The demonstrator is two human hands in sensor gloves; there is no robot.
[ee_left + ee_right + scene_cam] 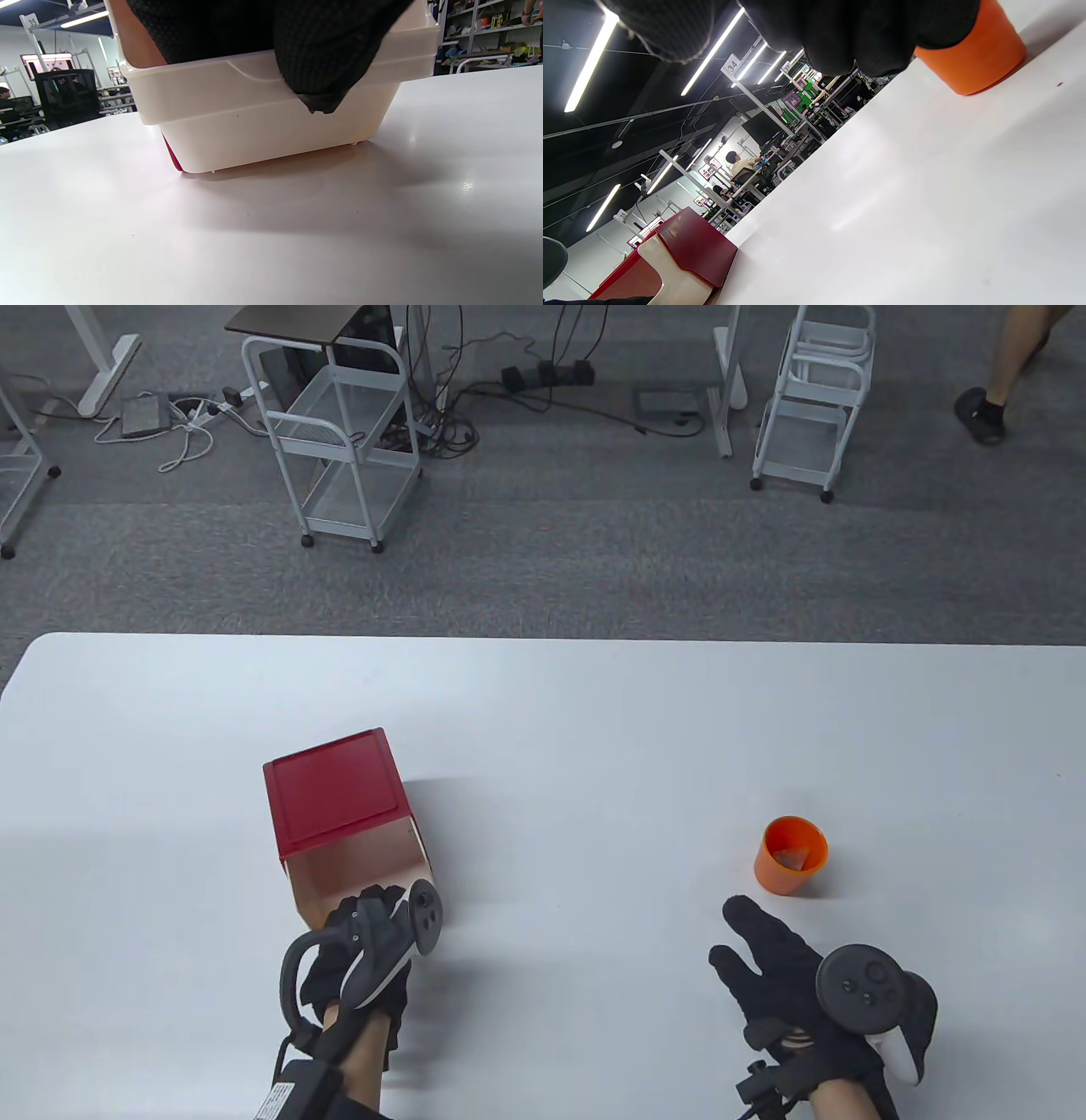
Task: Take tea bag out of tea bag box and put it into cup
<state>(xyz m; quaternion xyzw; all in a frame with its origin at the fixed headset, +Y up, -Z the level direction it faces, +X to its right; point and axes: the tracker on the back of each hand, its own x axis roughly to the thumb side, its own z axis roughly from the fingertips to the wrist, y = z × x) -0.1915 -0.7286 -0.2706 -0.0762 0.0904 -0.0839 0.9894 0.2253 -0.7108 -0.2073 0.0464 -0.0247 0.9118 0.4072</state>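
Gripping the near rim of the box (339, 814), the left hand (365, 954) curls its fingers (314, 55) inside. Right hand (797, 984) lies open-fingered near the cup (791, 854), which holds the tea bag (795, 858).

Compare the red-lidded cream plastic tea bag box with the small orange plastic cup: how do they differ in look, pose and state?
The red-lidded cream plastic tea bag box is square-sided; the small orange plastic cup is round. The box is larger than the cup. The left hand reaches into the box's open front; the right hand lies open beside the cup, apart from it. Both rest on the white table.
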